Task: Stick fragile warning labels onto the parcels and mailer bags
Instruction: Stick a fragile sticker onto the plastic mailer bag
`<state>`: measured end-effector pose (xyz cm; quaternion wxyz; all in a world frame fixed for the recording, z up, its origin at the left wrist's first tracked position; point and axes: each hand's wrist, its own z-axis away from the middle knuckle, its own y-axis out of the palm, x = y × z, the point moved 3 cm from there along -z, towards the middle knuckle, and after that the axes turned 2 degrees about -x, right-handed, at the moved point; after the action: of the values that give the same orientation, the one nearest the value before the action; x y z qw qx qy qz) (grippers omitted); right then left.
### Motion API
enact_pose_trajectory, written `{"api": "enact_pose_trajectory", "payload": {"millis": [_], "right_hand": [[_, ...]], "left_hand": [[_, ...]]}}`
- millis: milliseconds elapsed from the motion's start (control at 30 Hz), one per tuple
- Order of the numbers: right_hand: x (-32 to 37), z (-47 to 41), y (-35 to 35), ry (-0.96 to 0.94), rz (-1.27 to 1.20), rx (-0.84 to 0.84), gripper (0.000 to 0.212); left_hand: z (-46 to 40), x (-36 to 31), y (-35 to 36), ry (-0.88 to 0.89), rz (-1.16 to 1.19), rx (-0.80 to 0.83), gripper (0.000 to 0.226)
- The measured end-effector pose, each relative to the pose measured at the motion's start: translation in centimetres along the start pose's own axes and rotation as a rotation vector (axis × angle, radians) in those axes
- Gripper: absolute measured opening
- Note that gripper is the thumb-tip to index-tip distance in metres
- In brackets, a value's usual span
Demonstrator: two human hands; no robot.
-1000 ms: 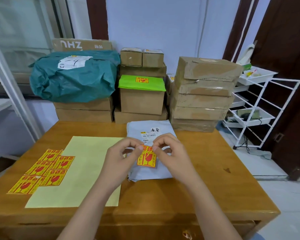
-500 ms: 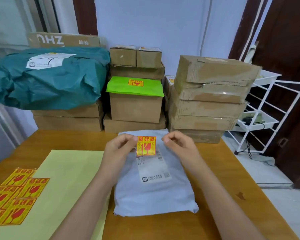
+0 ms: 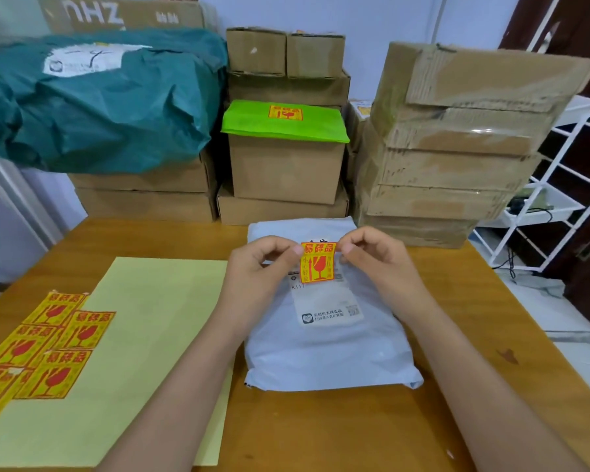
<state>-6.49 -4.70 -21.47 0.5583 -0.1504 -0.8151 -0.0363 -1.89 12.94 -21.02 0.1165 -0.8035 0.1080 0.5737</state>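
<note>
Both hands' grip pinches label (image 3: 317, 262) top corners | yellow, red glass symbol | above grey mailer bag (image 3: 327, 349)

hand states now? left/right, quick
Left hand: pinches the fragile label at its top left corner.
Right hand: pinches the same label's top right corner.

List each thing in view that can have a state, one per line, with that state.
Fragile label: held upright by its top corners, not yet stuck.
Left hand: pinches the label.
Right hand: pinches the label.
White mailer bag: flat on the table, sealed.
Green mailer bag: already labelled.
Spare labels: lying loose.
</note>
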Motion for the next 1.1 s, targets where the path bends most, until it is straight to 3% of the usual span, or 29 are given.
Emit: {"api": "enact_pose_trajectory", "payload": {"millis": [400,733,1100], "right_hand": [[0.5,0.5,0.3,0.022,-0.013,0.020,0.009],[-0.1,0.5,0.5,0.135,0.103,-0.005,0.025],[-0.6,0.5,0.5,0.072,0.288,-0.005,0.017]], "left_hand": [[0.4,-0.2,0.1,0.010,-0.055,0.030,0.014],[0.5,0.7,0.2,0.163,-0.474,0.018,0.018],[0.5,0.8,0.1,0.219,-0.557,0.019,0.016]]}}
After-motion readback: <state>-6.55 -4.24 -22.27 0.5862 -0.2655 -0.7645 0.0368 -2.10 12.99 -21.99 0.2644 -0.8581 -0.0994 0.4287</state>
